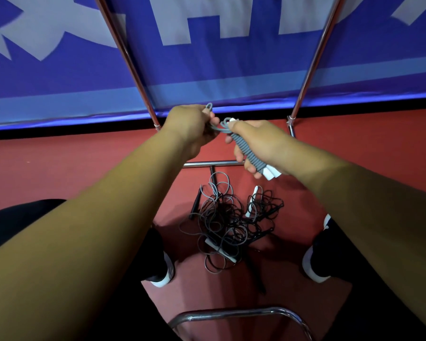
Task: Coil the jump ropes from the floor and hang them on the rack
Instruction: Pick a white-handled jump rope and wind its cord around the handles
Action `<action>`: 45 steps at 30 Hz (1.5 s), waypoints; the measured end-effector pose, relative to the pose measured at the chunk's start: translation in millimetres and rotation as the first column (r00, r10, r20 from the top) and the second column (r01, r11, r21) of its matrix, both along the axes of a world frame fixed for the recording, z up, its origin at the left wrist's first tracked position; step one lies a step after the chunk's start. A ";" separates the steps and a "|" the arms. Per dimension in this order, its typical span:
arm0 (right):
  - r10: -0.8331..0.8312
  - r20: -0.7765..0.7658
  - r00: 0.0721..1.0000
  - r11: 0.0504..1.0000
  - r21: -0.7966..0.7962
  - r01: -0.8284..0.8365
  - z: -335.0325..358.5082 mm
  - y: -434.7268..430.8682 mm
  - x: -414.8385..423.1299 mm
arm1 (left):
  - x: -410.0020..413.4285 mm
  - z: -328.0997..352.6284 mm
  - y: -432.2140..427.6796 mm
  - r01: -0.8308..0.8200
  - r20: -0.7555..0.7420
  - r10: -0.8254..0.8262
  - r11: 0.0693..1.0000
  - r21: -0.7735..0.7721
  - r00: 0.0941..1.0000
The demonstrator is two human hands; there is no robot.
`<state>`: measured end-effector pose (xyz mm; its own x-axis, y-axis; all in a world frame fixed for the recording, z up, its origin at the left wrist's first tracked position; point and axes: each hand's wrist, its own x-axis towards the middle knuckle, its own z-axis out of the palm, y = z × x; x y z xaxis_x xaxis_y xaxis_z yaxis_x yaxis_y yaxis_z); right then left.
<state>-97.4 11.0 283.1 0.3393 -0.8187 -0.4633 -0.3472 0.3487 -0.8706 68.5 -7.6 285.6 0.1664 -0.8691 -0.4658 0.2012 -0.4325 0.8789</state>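
Right hand: curled round a grey jump rope wound tightly over its white handles, held above the floor.
Left hand: pinches the rope's loose end; a small loop pokes above the fist.
Rope pile: black and grey ropes tangled on the red floor, between the shoes.
Rack: chrome poles behind the hands.

Blue banner with big white lettering spans the far wall. A black strip runs under its bottom edge. Red floor below. Two dark shoes with white soles, near left and near right, planted well apart. Black trouser knee near left.
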 end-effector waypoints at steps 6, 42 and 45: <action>-0.190 0.102 0.977 0.982 -0.006 0.191 0.2 -3.6 -1.1 | -3.2 -6.0 3.6 0.224 0.187 -0.217 0.974 -0.018 0.958; -0.014 0.163 0.987 0.996 0.093 -0.001 3.6 -5.8 -5.7 | -10.0 -1.6 11.9 0.182 0.598 0.033 0.937 -0.297 0.801; -0.068 0.210 0.975 0.992 0.121 0.043 3.1 -6.0 -5.3 | -11.7 -2.6 14.3 0.138 0.498 0.012 0.955 -0.263 0.867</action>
<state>-102.6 5.1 286.2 0.3962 -0.7845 -0.4771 -0.1354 0.4640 -0.8754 56.9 6.7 283.0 0.2476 -0.9661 -0.0730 -0.3063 -0.1496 0.9401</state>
